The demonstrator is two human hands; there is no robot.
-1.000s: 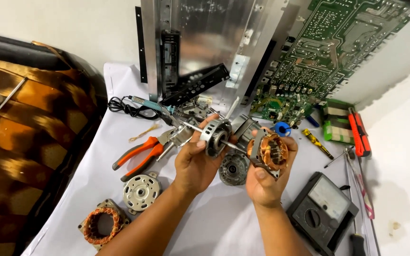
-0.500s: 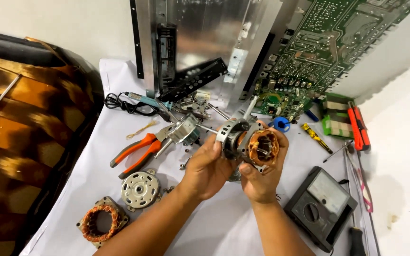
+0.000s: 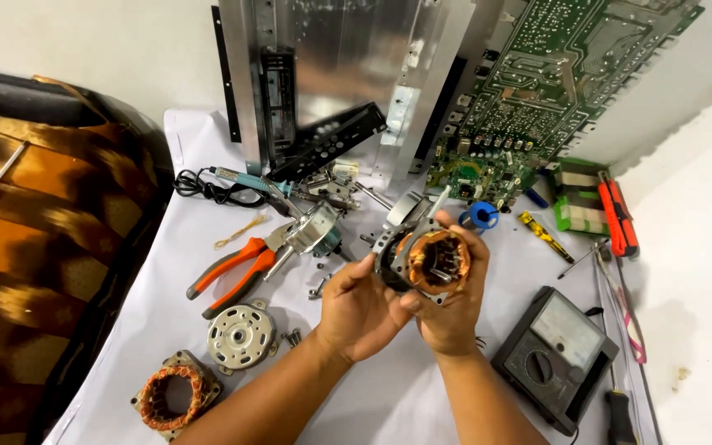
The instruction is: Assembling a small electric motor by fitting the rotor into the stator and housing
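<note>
Both hands hold a small motor stator [image 3: 437,262] up off the bench [image 3: 389,395], about mid-frame above the white sheet. Left hand [image 3: 356,306] is closed around the dark metal housing side, fingers curled on its rim; right hand [image 3: 453,317] cups it from below, thumb on the front edge, grip wrapped firmly around the laminated core. The open face points at the camera: copper windings in a ring, glossy orange-brown, steel laminations, hollow centre. It looks like the inspect-or-mate step, housing and wound core being lined up; I can't tell whether the two are fully seated. The next move would likely call for keeping the parts square to each other and turning gently, with no pinch on the thin copper wire. Around them: orange-handled pliers [image 3: 232,272], rubbery handles and steel jaws, lying flat to the left; a round silver end cap [image 3: 241,335], cast metal with holes; a second wound stator [image 3: 173,397] near the bench's front left corner, square frame, coppery coil. An analog multimeter [image 3: 555,354], dark plastic with a pale dial, lies to the right. A green circuit board [image 3: 570,74] and shiny metal chassis panel [image 3: 331,74] lean against the wall behind. A soldering iron [image 3: 245,179] with black cord lies near the back, and loose screws are scattered on the sheet.
</note>
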